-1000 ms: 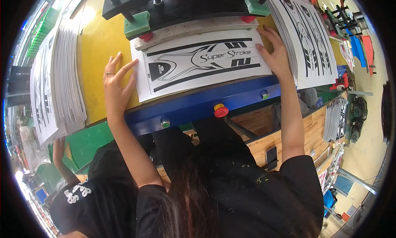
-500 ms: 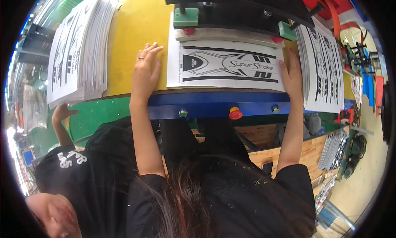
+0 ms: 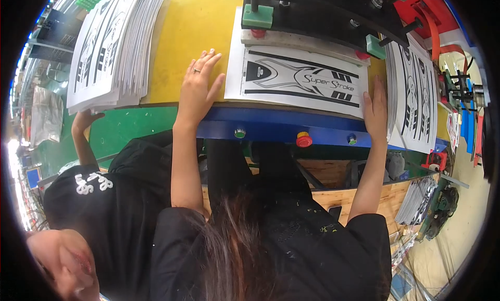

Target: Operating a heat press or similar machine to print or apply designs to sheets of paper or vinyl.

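Observation:
A white sheet point(image 3: 291, 95) with a black printed design lies flat under the front of a black press frame point(image 3: 312, 11). My left hand point(image 3: 200, 87) rests on the yellow table top point(image 3: 187, 30) just left of the sheet, fingers stretched and thumb apart, holding nothing. At the sheet's right edge lies my right hand point(image 3: 376, 111), fingers extended between the sheet and a stack of printed sheets point(image 3: 414, 92); its thumb is near the sheet's edge. Across the back of the sheet runs a pale bar point(image 3: 307, 46), below two green blocks point(image 3: 258, 17).
Another tall stack of printed sheets point(image 3: 104, 56) stands at the left. A blue front beam point(image 3: 271, 125) carries a red button point(image 3: 303, 139) and two green buttons point(image 3: 239, 133). At the left, a co-worker in a black shirt point(image 3: 125, 207) has a hand point(image 3: 86, 123) near that stack.
The whole picture has shifted, with the bench sitting a little further right. Both my hands keep nearly the same places beside the sheet; the press looks unmoved.

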`<state>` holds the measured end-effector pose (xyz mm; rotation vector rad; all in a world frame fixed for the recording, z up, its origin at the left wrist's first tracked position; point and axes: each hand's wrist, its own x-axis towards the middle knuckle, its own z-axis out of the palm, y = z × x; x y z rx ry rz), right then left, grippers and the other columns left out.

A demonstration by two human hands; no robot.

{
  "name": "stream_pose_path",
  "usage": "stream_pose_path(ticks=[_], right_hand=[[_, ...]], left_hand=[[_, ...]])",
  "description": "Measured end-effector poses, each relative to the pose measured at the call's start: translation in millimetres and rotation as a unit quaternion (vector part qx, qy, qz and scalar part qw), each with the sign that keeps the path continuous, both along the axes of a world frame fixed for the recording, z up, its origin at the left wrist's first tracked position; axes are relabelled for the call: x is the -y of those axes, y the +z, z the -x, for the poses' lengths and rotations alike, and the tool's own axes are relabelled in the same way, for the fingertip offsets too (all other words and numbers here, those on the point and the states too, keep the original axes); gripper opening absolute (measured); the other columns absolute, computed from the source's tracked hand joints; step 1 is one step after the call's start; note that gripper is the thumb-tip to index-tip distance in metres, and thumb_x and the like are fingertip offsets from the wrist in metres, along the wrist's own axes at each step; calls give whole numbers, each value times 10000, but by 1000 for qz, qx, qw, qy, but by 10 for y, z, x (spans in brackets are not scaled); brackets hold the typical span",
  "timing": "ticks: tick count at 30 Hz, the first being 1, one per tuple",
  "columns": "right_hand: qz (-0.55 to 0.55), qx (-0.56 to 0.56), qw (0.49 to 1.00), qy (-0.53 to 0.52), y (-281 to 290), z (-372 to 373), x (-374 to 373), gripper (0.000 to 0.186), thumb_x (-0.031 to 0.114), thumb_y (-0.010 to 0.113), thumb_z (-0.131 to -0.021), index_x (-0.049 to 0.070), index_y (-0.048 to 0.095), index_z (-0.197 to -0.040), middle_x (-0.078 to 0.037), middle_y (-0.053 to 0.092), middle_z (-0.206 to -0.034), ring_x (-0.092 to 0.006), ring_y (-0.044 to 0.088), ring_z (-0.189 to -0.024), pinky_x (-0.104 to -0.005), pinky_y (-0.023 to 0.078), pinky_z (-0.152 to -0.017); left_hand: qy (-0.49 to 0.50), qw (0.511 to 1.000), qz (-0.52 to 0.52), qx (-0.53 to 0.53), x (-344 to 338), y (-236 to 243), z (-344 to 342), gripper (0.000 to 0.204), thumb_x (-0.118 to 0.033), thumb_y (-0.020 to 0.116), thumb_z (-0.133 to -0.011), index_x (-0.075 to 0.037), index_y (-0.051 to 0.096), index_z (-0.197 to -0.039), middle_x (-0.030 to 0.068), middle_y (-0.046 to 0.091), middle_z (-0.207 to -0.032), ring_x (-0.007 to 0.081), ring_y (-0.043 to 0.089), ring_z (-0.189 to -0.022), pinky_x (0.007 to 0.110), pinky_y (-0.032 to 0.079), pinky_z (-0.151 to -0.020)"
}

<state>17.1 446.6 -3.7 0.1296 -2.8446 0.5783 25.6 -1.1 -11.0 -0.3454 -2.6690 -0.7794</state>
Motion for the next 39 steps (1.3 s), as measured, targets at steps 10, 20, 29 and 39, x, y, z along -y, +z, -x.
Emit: stream_pose_path(ticks=[10, 20, 29, 39], right_hand=[[-67, 117, 988, 74, 292, -716, -19, 1058, 116, 824, -640, 108, 235, -1519, -158, 219, -1573, -336, 205, -1453, -418, 211, -1192], [-123, 100, 986, 61, 232, -778, -3, 1082, 29, 816, -600, 126, 245, -1514, -153, 239, -1563, -333, 225, -1444, -425, 226, -1190], [-139, 71, 985, 69, 211, -825, 22, 1045, 52, 801, -632, 116, 244, -1513, -172, 251, -1553, -353, 244, -1431, -442, 235, -1179], [-80, 9, 992, 99, 259, -1000, 259, 739, 2, 670, -741, 78, 412, -1429, -198, 408, -1454, -367, 363, -1358, -461, 277, -1140]], left_hand=[[17, 994, 82, 65, -239, -87, -885, 1101, -444, 841, -604, -101, 296, -1498, 138, 232, -1568, 334, 174, -1463, 521, 127, -1179], [35, 996, 59, 58, -300, -175, -941, 1096, -355, 864, -604, -113, 278, -1499, 131, 216, -1573, 333, 153, -1469, 547, 120, -1174], [72, 995, 58, 36, -364, -227, -1031, 1015, -353, 845, -643, -144, 315, -1484, 115, 240, -1562, 315, 191, -1458, 595, 178, -1144], [54, 994, -94, -11, -438, -134, -1336, 629, -112, 733, -775, -104, 495, -1357, 163, 444, -1412, 364, 408, -1336, 528, 283, -1115]])
